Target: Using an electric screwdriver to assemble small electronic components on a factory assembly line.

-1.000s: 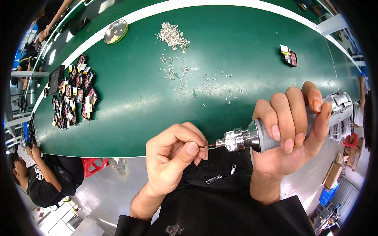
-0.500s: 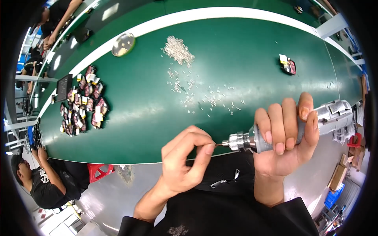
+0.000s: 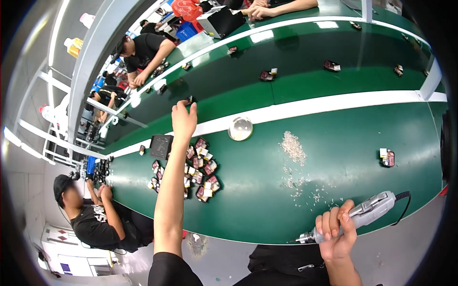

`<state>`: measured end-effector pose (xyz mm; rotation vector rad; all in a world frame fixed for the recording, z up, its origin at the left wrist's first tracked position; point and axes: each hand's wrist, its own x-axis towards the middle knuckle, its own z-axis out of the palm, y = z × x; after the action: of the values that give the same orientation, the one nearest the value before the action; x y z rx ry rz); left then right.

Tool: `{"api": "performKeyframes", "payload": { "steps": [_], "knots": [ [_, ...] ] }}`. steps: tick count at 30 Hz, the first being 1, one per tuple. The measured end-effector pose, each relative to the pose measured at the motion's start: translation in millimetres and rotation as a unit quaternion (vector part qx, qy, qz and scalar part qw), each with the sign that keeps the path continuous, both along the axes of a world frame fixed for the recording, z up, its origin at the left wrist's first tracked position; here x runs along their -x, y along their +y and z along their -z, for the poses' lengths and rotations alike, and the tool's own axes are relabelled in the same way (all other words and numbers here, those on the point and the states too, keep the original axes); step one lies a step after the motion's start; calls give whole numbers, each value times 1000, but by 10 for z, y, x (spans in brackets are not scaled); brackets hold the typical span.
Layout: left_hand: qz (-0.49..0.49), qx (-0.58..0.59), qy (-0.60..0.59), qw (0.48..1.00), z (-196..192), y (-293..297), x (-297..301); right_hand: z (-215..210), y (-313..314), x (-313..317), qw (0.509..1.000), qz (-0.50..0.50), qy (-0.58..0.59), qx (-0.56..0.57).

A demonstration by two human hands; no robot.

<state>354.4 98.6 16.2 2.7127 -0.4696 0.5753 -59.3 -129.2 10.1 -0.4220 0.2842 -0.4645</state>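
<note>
My right hand (image 3: 339,234) is wrapped round a grey electric screwdriver (image 3: 369,209), whose bit points left near the bench's front edge. Stretched far forward, my left hand (image 3: 183,119) reaches over the white rail to the darker strip behind it. Its fingers are extended, and a small black part (image 3: 190,100) lies right at their tips; I see no firm grip on it. Beside my left forearm sits a pile of black-and-red parts with white and yellow pieces (image 3: 196,163). A black tray (image 3: 161,146) stands by the forearm's other side.
A round clear dish (image 3: 240,128) rests near the white rail (image 3: 305,109). Tiny pale pieces (image 3: 293,148) form a heap, with more scattered nearer me. One single part (image 3: 387,157) lies at the right. Co-workers sit at left and across; more parts (image 3: 331,66) lie along the far strip.
My left hand has left the screwdriver's bit and gone far forward and left past the rail. The screwdriver in my right hand is now lower and tilted. The view has swung left.
</note>
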Motion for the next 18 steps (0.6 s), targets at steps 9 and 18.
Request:
{"api": "performKeyframes", "payload": {
  "steps": [9,18],
  "knots": [
    [-109,-96,29,989,174,149,-1024,122,119,-108,999,-34,-25,32],
    [112,79,37,990,-25,88,-207,161,144,27,997,-36,-42,46]
  ]
}}
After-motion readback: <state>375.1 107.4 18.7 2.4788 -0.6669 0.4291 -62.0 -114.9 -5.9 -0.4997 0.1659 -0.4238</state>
